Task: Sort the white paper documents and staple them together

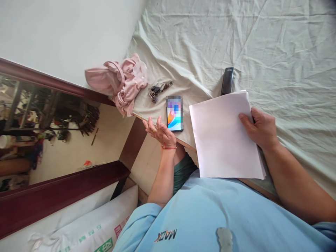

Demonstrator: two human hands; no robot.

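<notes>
Right hand grips papers over wrinkled cloth, left hand spreads empty, a maroon frame further left.

Light-blue shirt: the chest is carrying 1 short dark word, which is appearing upside down in this view; its capitals are seemingly spelling "MADK", the 3rd letter being uncertain. White sack, lower left: the side is bearing a slanted row of green characters, Chinese in form, beside 1 green block that is showing white characters and 1 pink-red block that is showing finer marks, all defying sure reading. Black case: faint pale lettering is marking the upper end, too small to read.
</notes>
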